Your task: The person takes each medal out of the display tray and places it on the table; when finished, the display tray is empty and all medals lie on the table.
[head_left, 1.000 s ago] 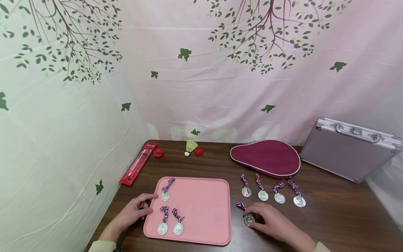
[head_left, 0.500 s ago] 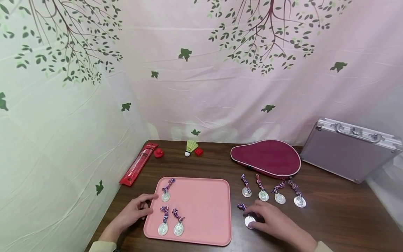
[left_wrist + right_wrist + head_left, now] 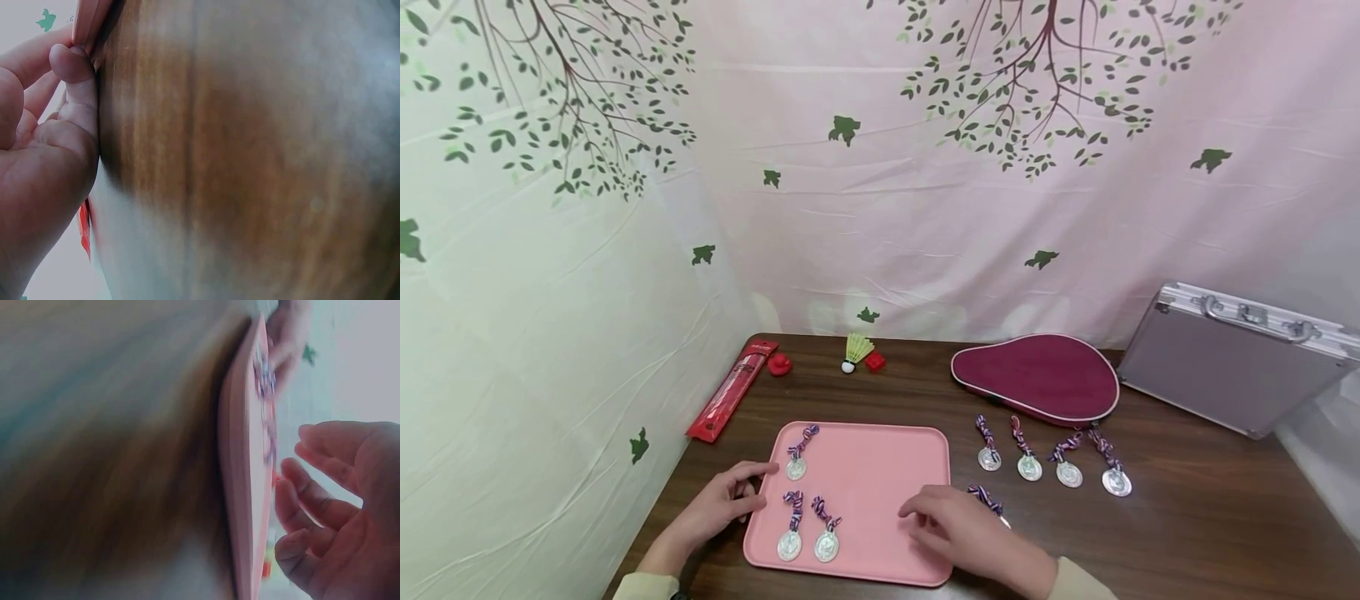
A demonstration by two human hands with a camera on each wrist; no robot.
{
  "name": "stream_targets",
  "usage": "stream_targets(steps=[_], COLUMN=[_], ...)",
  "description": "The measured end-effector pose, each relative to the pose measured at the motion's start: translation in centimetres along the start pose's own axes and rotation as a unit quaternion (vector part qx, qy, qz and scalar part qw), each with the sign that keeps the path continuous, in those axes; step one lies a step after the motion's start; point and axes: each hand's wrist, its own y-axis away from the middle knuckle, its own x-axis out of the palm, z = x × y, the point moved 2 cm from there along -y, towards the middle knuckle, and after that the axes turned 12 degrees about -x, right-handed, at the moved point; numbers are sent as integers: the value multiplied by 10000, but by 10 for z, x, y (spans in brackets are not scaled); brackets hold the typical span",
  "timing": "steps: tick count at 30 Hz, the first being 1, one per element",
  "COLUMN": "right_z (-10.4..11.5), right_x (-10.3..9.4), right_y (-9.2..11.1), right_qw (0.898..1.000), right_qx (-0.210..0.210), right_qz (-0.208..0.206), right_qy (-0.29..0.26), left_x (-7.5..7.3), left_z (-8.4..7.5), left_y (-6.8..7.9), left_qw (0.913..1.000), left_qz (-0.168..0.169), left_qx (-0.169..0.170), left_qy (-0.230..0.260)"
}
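A pink tray (image 3: pixel 880 450) lies on the table, with three medals on its left part: one at the back (image 3: pixel 797 468) and two in front, a left medal (image 3: pixel 789 546) and its neighbour (image 3: pixel 827 547). Each has a knotted striped ribbon. My left hand (image 3: pixel 718 504) rests its thumb and index finger against the tray's left rim; the left wrist view shows the thumb tip (image 3: pixel 70 62) there. Above the tray's right side, my right hand (image 3: pixel 958 533) has loosely bent, spread fingers and holds nothing. Beside it lies another medal's ribbon (image 3: pixel 985 497), its disc mostly hidden by the hand.
Several medals (image 3: pixel 1029 467) lie in a row right of the tray. Behind them are a maroon paddle case (image 3: pixel 1037 377) and a silver briefcase (image 3: pixel 1232 358). A red packet (image 3: pixel 730 396), red rubber duck (image 3: pixel 779 364), shuttlecock (image 3: pixel 856 352) and red block (image 3: pixel 875 361) lie at the back.
My right hand has let go of the medal right of the tray and moved left over the tray's right edge. The medal stays on the table. My left hand keeps its place.
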Motion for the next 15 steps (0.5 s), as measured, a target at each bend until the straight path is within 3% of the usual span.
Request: stream_targets(steps=[6, 11, 15], right_z=[18, 29, 36], right_x=[33, 56, 68], right_y=[-35, -60, -74], right_qw=[9966, 9944, 9919], right_qx=[-8, -307, -88], right_qz=[818, 936, 1158], right_qy=[122, 388, 514], left_x=[0, 0, 0], left_z=[0, 3, 4], left_y=[-1, -3, -3], left_qw=[9999, 9999, 9998], left_qz=[-53, -7, 28], left_qx=[3, 112, 176], left_qy=[-86, -108, -81])
